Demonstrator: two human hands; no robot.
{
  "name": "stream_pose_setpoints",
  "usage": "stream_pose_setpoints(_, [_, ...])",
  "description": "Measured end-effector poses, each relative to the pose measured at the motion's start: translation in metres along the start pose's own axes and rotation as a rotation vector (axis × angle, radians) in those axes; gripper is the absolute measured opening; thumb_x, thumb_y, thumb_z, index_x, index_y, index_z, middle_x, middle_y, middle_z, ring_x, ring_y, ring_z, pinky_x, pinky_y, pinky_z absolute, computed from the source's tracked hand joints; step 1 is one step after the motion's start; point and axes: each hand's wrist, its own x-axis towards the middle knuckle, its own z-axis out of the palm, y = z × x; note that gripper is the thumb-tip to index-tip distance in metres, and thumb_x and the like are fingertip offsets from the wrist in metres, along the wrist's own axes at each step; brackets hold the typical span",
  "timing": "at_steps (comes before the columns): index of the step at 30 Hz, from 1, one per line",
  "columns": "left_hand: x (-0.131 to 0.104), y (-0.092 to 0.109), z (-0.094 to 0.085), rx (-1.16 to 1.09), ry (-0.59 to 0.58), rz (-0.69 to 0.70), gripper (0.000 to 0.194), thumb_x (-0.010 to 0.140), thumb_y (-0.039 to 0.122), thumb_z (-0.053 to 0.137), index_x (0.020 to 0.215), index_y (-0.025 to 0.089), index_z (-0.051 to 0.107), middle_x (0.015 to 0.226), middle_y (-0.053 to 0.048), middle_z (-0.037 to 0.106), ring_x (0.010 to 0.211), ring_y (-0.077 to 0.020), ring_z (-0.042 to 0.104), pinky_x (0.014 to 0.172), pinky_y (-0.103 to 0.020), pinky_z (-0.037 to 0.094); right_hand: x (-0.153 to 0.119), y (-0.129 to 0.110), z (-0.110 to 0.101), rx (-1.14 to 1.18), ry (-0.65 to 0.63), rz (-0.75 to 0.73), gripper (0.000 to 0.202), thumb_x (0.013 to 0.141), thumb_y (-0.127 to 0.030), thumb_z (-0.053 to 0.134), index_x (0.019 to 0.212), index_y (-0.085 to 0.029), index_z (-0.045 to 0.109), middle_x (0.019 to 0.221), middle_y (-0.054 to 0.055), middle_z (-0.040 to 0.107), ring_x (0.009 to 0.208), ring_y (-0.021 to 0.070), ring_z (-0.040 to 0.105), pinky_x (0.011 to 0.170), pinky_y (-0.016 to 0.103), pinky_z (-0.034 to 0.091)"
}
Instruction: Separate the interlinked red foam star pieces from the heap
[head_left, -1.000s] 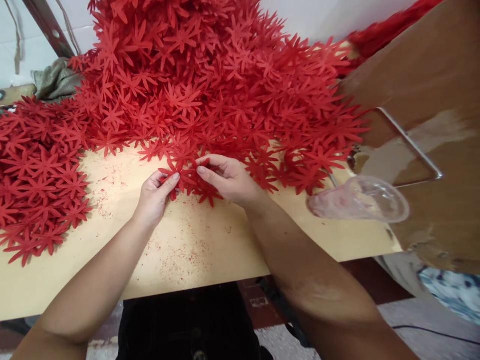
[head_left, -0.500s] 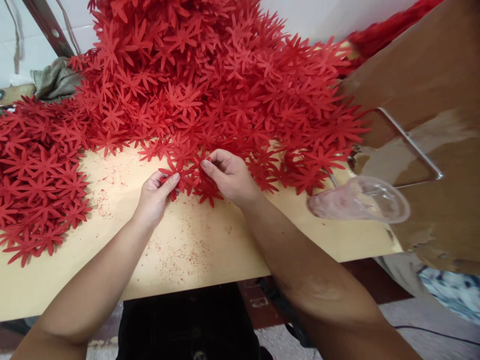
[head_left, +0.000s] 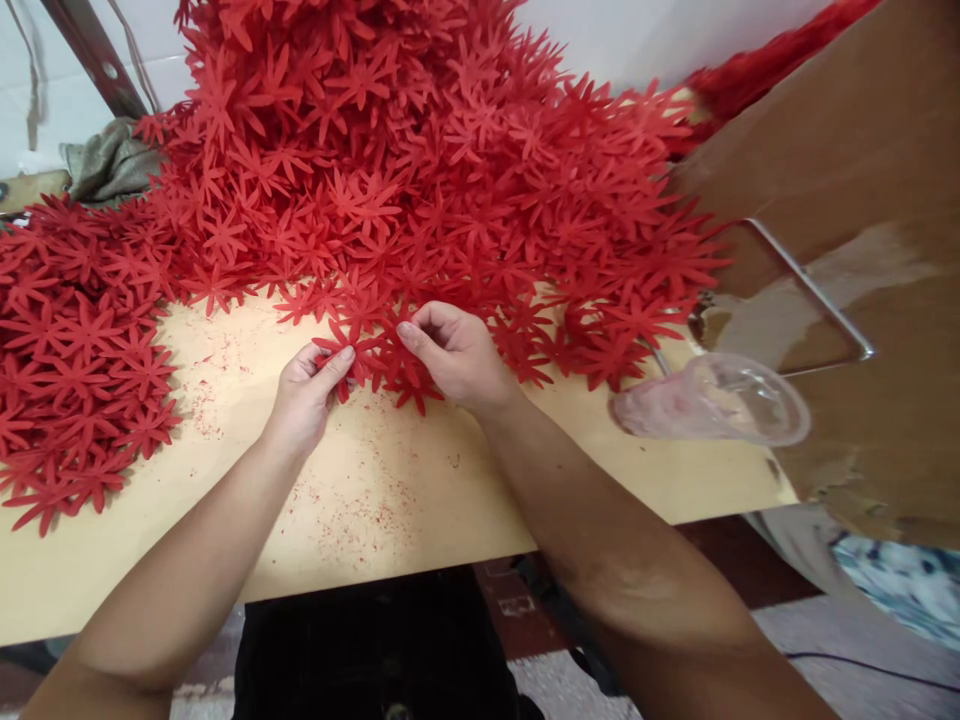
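Between my hands, near the front of a large heap of red star-shaped flower pieces point(head_left: 360, 200), lies a red flower piece point(head_left: 361, 362). My left hand point(head_left: 309, 390) pinches one of its petals between thumb and forefinger. Just to the right, my right hand point(head_left: 454, 355) has its thumb and forefinger pressed together at the edge of the red pieces. Whatever lies between those right fingertips is too small to make out. More red pieces hang below and between the two hands.
A second pile of red pieces point(head_left: 82, 350) covers the table's left side. On the right a clear plastic cup point(head_left: 712, 400) lies on its side by a cardboard box point(head_left: 847, 230) with a metal handle. Red crumbs dot the wooden table point(head_left: 420, 520).
Both hands stay almost in the same place. A small gap now shows between the right fingertips and the flower piece in my left hand. The view has shifted slightly.
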Motion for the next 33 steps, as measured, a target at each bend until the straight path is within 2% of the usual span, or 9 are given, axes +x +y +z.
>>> stream_pose_setpoints(4, [0.001,-0.001,-0.001,0.002,0.024,-0.017,0.02,0.064,0.028,0.077,0.072,0.018,0.062,0.059,0.005,0.062,0.047,-0.0038,0.051,0.046,-0.017,0.038,0.007,0.008,-0.02,-0.139,0.115,-0.058,0.034,0.079,-0.051,0.058,0.069,-0.02,0.05,0.061,-0.002,0.043,0.055,0.0097,0.039,0.053,0.026,0.035])
stream_pose_setpoints(7, [0.002,-0.003,-0.002,0.009,0.019,-0.003,0.02,0.063,0.027,0.077,0.07,0.017,0.061,0.057,0.005,0.06,0.047,-0.0032,0.05,0.046,-0.017,0.038,0.013,0.012,-0.048,-0.445,0.366,-0.221,0.023,0.086,-0.041,0.051,0.094,-0.021,0.057,0.092,0.008,0.055,0.087,0.0206,0.055,0.074,0.037,0.043])
stream_pose_setpoints(10, [0.003,-0.004,-0.002,0.036,0.03,0.011,0.024,0.063,0.03,0.078,0.068,0.017,0.058,0.055,0.005,0.059,0.047,-0.0034,0.049,0.046,-0.017,0.037,0.012,0.005,-0.061,-0.749,0.488,-0.321,0.028,0.087,-0.04,0.05,0.106,-0.022,0.059,0.111,0.014,0.054,0.112,0.0299,0.048,0.089,0.048,0.038])
stream_pose_setpoints(12, [0.002,-0.004,-0.002,0.054,0.025,0.017,0.027,0.063,0.032,0.078,0.066,0.017,0.055,0.052,0.006,0.057,0.045,-0.0038,0.047,0.044,-0.018,0.035,0.008,-0.002,-0.054,-0.776,0.365,-0.348,0.025,0.086,-0.04,0.052,0.1,-0.023,0.063,0.105,0.012,0.058,0.108,0.0284,0.05,0.092,0.049,0.038])
stream_pose_setpoints(17, [0.001,-0.001,-0.001,0.047,-0.026,0.036,0.033,0.064,0.035,0.077,0.063,0.017,0.05,0.047,0.007,0.05,0.042,-0.0033,0.042,0.043,-0.018,0.032,-0.009,-0.012,-0.006,-0.751,-0.261,-0.295,0.04,0.073,-0.039,0.069,0.106,-0.019,0.065,0.102,0.011,0.059,0.098,0.0253,0.052,0.087,0.041,0.043])
stream_pose_setpoints(21, [0.001,0.001,-0.001,0.017,-0.047,0.043,0.033,0.064,0.037,0.077,0.064,0.018,0.05,0.046,0.008,0.048,0.042,-0.0038,0.04,0.043,-0.019,0.03,-0.012,-0.007,0.006,-0.855,-0.412,-0.18,0.021,0.082,-0.015,0.051,0.096,-0.015,0.067,0.099,0.011,0.058,0.09,0.0205,0.053,0.079,0.034,0.045])
stream_pose_setpoints(24, [0.0,0.003,0.0,0.02,-0.049,0.024,0.032,0.066,0.038,0.075,0.064,0.018,0.049,0.045,0.008,0.046,0.042,-0.0043,0.04,0.043,-0.02,0.03,-0.004,0.0,-0.013,-0.933,-0.248,-0.208,0.029,0.077,-0.004,0.044,0.088,-0.016,0.068,0.089,0.01,0.059,0.085,0.0209,0.052,0.075,0.035,0.044])
stream_pose_setpoints(29, [0.0,0.002,0.0,0.04,-0.026,0.017,0.032,0.066,0.037,0.074,0.061,0.018,0.049,0.045,0.007,0.045,0.041,-0.0038,0.038,0.041,-0.02,0.027,0.006,-0.001,-0.048,-1.008,0.325,-0.276,0.022,0.078,-0.016,0.054,0.093,-0.02,0.069,0.105,0.011,0.06,0.105,0.0309,0.045,0.089,0.051,0.038])
stream_pose_setpoints(33, [0.0,-0.001,0.001,0.071,0.006,0.006,0.032,0.067,0.039,0.074,0.06,0.019,0.05,0.044,0.007,0.046,0.04,-0.0039,0.037,0.042,-0.021,0.028,-0.003,-0.019,-0.028,-0.846,0.342,-0.346,0.021,0.083,-0.031,0.055,0.097,-0.022,0.067,0.109,0.011,0.061,0.111,0.0306,0.045,0.096,0.053,0.035])
